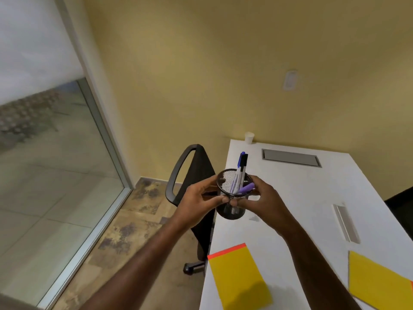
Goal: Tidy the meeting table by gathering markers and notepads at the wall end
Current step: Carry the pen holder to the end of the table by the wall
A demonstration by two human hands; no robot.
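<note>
Holding a black mesh cup [231,198] between both hands, the person stands at the near left edge of the white bench [312,198]. The left hand [201,198] grips the cup's left side, fingers curled round the mesh and thumb across the front. The right hand [263,198] clasps the right side, its thumb meeting the left one on the front of the cup. The cup is raised off the bench and tilted a little toward the wall.

Inside it stand two markers [240,173] with white barrels, one capped blue and one black, leaning together and rising well above the rim. A purple marker [245,188] lies slanted across the rim by the right fingers.

Two yellow notepads lie on the near end of the bench, well apart: the left pad [239,278], with an orange strip along its top, sits at the left edge, and the right pad [380,283] runs off the frame at right.

At the wall end a white paper cup [249,138] stands in the corner, near a grey cable hatch [291,158]. A black chair [194,173] is tucked against the bench's left side, just behind the left hand.
</note>
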